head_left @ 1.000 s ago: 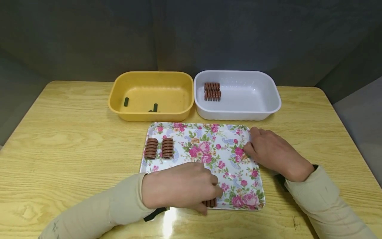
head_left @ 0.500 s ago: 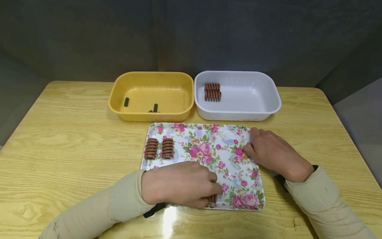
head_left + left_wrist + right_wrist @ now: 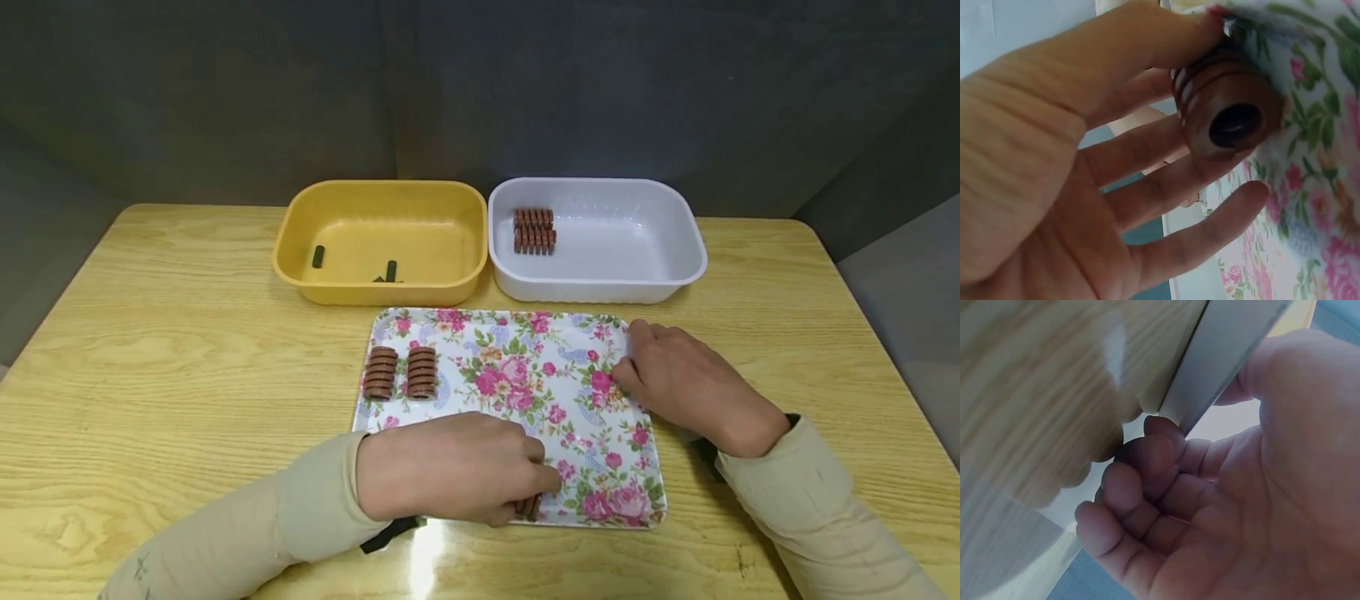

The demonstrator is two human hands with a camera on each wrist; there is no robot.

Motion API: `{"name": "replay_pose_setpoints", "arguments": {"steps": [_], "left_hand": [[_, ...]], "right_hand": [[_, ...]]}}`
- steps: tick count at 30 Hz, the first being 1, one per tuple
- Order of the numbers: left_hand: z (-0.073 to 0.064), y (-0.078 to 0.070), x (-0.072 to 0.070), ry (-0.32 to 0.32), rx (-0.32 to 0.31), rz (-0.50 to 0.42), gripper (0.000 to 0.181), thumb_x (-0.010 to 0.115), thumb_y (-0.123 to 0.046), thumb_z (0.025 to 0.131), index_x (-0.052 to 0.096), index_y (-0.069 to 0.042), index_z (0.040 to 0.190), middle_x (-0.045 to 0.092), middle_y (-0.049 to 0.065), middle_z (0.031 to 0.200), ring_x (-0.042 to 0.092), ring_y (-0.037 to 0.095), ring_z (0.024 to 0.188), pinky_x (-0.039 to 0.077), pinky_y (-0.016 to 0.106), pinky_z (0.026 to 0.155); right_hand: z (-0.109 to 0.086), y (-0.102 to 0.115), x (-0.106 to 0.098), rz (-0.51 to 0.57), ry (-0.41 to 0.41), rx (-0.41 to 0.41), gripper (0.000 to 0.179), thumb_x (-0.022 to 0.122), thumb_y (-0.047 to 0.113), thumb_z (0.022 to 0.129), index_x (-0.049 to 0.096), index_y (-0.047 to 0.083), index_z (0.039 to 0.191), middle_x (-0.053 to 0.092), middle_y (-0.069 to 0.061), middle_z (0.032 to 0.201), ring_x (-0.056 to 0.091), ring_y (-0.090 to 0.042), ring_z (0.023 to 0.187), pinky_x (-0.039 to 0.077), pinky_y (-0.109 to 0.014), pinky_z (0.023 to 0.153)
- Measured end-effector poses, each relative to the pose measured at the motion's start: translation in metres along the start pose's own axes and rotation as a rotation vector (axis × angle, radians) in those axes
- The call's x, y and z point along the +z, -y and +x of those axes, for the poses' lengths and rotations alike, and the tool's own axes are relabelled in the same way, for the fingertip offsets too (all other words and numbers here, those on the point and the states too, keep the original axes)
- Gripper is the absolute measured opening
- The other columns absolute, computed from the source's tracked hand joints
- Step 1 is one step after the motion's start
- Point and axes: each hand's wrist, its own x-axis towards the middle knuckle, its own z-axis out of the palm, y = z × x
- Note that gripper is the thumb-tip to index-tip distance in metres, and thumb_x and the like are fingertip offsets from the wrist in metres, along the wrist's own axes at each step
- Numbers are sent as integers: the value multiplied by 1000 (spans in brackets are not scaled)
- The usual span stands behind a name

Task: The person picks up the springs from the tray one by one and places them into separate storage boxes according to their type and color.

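My left hand [image 3: 457,467] is at the near edge of the floral tray [image 3: 555,350], thumb and fingers around a brown coil spring [image 3: 1229,84]. In the left wrist view the spring's open end faces the camera, close by the tray's surface; the little finger is held apart from it. Most of this spring is hidden under the hand in the head view. Two more brown springs, a left one [image 3: 380,373] and a right one [image 3: 422,373], lie side by side at the tray's left. My right hand [image 3: 690,383] grips the tray's right edge, thumb on top and fingers curled at its outer side.
Behind the tray stand a yellow bin [image 3: 390,293] and a white bin [image 3: 600,290], side by side. Small dark green cylinders [image 3: 318,256] lie in the yellow one. Two brown springs [image 3: 534,232] sit together in the white one. A dark wall [image 3: 480,92] rises behind the table.
My left thumb has drawn in against the spring at the tray's near edge, and the hand has shifted slightly. The right hand has kept its place on the tray.
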Motion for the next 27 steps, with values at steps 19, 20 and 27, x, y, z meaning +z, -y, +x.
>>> {"name": "replay_pose_setpoints", "arguments": {"steps": [19,20,27], "left_hand": [[2,-5,-2,-39,55,97,9,72,-21,91,68,-28,95,65,-12,86,61,6,75,51,19,66],[1,-5,-2,-42,58,98,10,73,-21,91,68,-28,96,66,-12,87,61,5,75,51,18,66],[0,0,-6,-84,67,118,15,71,-15,92,70,-27,100,65,-11,85,57,5,74,46,16,63]], "right_hand": [[-5,2,-1,38,-1,8,17,51,19,101,49,8,89,48,-4,71,43,-16,61,35,-28,59],[-5,2,-1,39,-2,9,16,51,19,101,49,8,89,48,-4,71,43,-16,62,35,-28,59],[-5,3,-2,38,-8,6,16,50,19,100,49,7,89,47,-5,70,42,-17,61,34,-28,59]]}}
